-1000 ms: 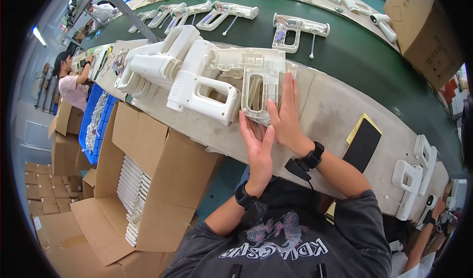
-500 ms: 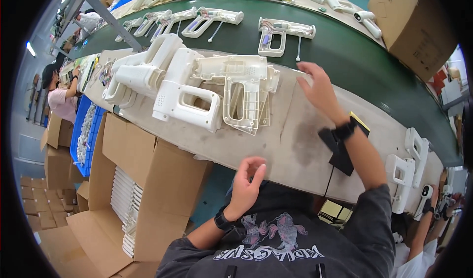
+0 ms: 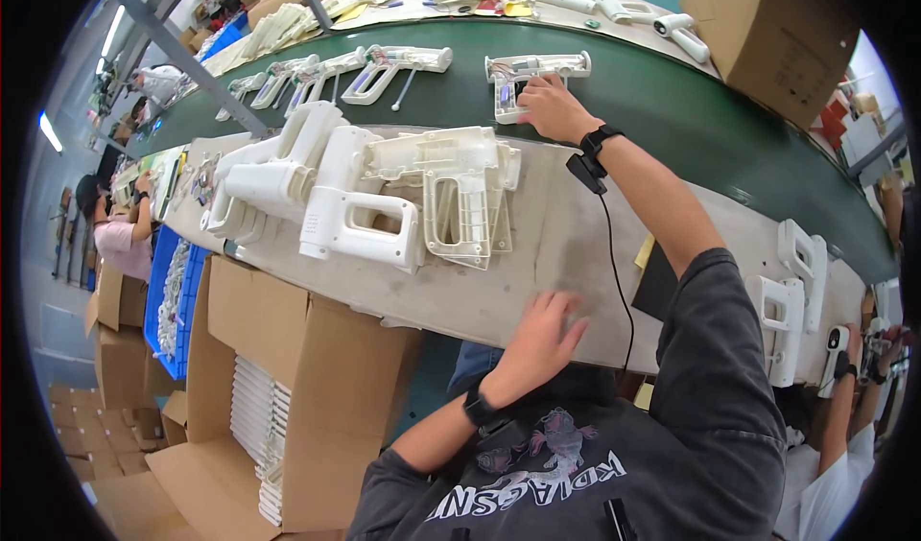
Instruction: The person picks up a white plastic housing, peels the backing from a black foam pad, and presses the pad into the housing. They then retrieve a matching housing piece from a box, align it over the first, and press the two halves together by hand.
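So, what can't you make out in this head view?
Head view:
Part of the white plastic gun-shaped shell: hidden by the right hand, so the grip is unclear.
Left hand: fingers blurred, so contact with the grey tabletop is unclear.
Right side of the flat black rectangular pad: hidden by the dark grey sleeve.
White pieces in the blue plastic crate: too small to identify.

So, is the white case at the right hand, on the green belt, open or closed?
Open: wires show inside the white case. The right hand hides part of it.
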Tool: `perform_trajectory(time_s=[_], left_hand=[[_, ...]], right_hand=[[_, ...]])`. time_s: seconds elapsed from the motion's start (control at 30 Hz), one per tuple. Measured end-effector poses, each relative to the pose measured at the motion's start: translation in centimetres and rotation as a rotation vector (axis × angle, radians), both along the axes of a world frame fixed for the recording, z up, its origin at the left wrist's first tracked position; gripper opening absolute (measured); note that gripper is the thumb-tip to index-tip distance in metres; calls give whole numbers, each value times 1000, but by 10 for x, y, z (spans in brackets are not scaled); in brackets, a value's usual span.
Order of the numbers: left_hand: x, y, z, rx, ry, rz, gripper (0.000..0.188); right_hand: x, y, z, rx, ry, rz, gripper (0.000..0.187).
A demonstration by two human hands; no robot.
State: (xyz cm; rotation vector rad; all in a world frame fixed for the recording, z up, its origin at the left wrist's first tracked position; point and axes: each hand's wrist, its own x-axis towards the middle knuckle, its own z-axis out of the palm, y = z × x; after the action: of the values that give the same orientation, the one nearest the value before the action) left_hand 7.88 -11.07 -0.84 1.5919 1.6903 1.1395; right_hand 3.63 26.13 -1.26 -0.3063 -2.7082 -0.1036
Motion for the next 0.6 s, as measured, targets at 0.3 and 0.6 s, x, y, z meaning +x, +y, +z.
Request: perform_trajectory(time_s=[0.3, 0.6], left_hand=[[107, 120, -5, -16, 415, 53, 112], [105, 161, -32, 133, 422, 98, 116]], right_hand=[[112, -44, 81, 38, 35, 58, 23], [252, -90, 125, -17, 35, -142, 24]])
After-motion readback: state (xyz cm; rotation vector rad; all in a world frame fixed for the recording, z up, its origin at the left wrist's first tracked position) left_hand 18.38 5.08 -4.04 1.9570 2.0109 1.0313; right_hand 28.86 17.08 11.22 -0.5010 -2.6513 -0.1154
